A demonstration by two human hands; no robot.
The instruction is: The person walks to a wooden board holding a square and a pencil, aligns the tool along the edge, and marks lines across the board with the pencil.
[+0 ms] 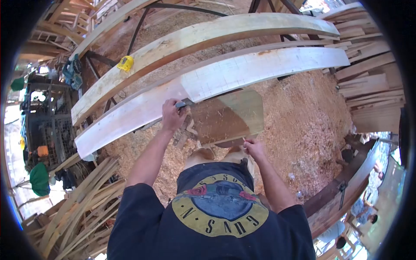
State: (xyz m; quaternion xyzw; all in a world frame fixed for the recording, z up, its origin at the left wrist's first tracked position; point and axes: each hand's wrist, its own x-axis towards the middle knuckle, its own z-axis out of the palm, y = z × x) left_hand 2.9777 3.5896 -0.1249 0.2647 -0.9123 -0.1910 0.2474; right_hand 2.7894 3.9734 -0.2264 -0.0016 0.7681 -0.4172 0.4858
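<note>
My left hand (173,115) is closed around a small grey-blue tool (180,104) at the near edge of a long curved pale timber (242,71). The tool's exact kind does not show. Low on the right, my right hand (255,148) has its fingers pinched together beside the lower corner of a flat brown board (227,119). Something thin and pale pokes from those fingers, too small to name. The board lies between both hands, with its top edge by the timber and part of it in shade.
A second curved timber (173,45) lies beyond the first, with a yellow tape measure (125,63) on it. Wood shavings (299,108) cover the ground. Stacked planks (368,82) stand right, and loose strips (82,203) lie lower left. People (364,210) are at far right.
</note>
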